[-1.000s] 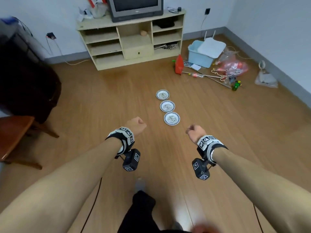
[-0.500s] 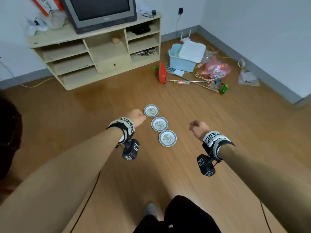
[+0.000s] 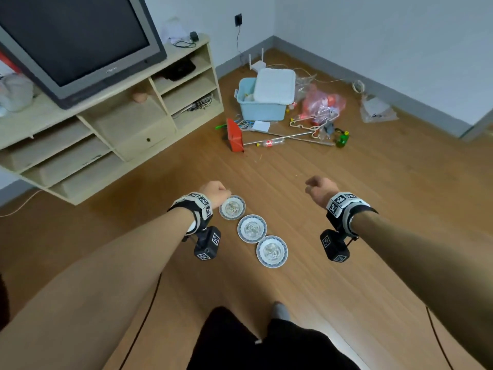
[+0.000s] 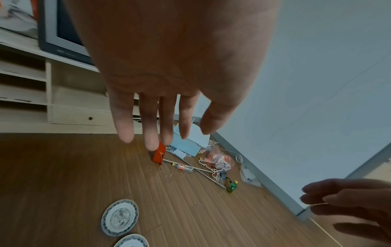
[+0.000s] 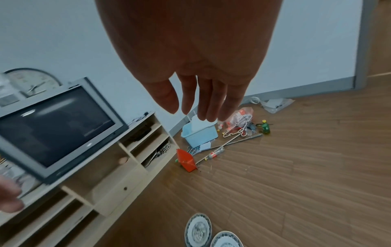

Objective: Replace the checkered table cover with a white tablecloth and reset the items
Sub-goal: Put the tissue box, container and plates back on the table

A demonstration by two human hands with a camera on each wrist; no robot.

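Three blue-rimmed plates lie in a diagonal row on the wooden floor [image 3: 373, 263]: the nearest plate [image 3: 272, 251], the middle plate [image 3: 251, 228] and the farthest plate [image 3: 232, 207]. The left hand [image 3: 215, 193] hangs above the farthest plate, the right hand [image 3: 320, 188] to the right of the row; both have fingers [image 4: 125, 120] loosely extended, slightly apart, holding nothing. Beyond stand a TV cabinet [image 3: 128, 129] and a light-blue bin [image 3: 262, 108].

Three plates [image 3: 252, 228] in a diagonal row on the floor [image 3: 346, 263], running from far left to near right, between left hand [image 3: 214, 193] and right hand [image 3: 320, 188]. Far left, TV [image 3: 72, 44] on shelf unit [image 3: 112, 124]. Far right, lidded bin [image 3: 262, 102] near the corner, dustpan [image 3: 235, 134] and hangers [image 3: 312, 124] just before it.
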